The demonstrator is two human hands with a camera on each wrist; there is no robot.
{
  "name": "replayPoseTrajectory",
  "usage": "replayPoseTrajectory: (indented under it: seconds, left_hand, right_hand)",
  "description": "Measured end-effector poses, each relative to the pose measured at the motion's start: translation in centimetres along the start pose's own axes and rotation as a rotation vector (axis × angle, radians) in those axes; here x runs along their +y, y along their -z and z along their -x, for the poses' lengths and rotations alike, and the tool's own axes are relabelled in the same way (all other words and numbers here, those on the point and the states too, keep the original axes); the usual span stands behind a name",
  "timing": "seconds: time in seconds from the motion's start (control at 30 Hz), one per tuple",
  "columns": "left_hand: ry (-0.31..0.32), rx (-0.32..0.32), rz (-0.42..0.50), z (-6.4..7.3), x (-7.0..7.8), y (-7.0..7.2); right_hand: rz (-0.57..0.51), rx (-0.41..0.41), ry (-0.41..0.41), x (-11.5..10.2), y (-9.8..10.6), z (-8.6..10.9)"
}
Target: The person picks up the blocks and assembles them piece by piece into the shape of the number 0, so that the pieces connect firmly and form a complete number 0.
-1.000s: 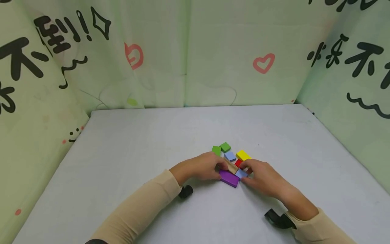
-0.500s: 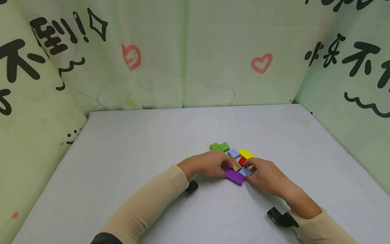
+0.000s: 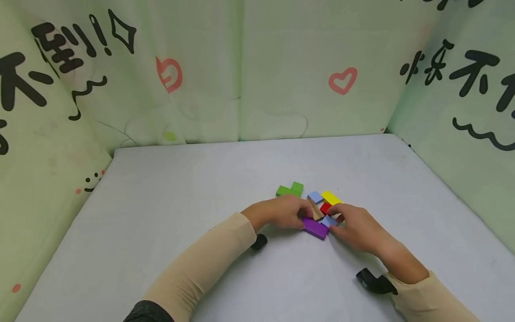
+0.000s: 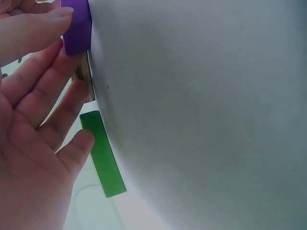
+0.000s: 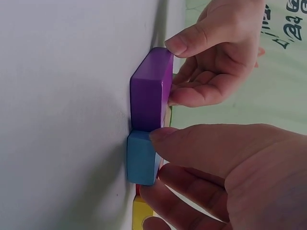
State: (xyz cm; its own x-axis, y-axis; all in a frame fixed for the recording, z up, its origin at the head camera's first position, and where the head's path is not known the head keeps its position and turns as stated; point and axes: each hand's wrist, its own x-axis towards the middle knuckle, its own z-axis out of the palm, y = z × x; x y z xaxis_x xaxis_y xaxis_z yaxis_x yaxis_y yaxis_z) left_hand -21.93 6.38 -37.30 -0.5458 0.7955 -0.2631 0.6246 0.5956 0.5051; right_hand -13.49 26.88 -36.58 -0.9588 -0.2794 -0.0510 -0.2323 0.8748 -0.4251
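Observation:
In the head view, my left hand [image 3: 283, 212] holds the end of a purple block [image 3: 315, 229], thumb on its near side and fingers behind. My right hand [image 3: 358, 226] pinches a light blue block [image 3: 329, 221] that sits against the purple one; in the right wrist view its thumb lies on that blue block [image 5: 140, 158]. Behind the purple block lies a wood-coloured block [image 3: 316, 209], beside the left fingertips. A red block [image 3: 325, 208] sits by the right fingers. In the left wrist view, the little finger overlaps a green block [image 4: 104, 158].
A second light blue block [image 3: 315, 197] and a yellow block [image 3: 331, 197] lie behind the red one. Two green blocks, one left [image 3: 284, 191] and one upright-looking [image 3: 297, 188], lie farther back. The white table [image 3: 201, 179] has patterned curtains [image 3: 281, 80] around it.
Both hands and the held blocks have shifted right, with the wood-coloured, red, yellow and blue blocks moving along. The green blocks now lie farther from the others. The head view has shifted slightly.

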Motion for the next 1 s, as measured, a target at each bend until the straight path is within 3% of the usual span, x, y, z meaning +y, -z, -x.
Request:
replayPoseTrajectory:
  seconds: [0.23, 0.6, 1.0]
  left_hand:
    - [0.004, 0.017, -0.018, -0.1, 0.2, -0.4]
    - [0.051, 0.031, -0.042, 1.2, 1.0, -0.8]
    - [0.039, 0.035, -0.030, 2.1, 1.8, -1.6]
  right_hand:
    - [-0.004, -0.020, -0.041, 0.2, 0.2, 0.0]
    - [0.019, -0.027, -0.058, 0.4, 0.4, 0.9]
    - [0.031, -0.039, -0.088, 0.8, 0.3, 2.1]
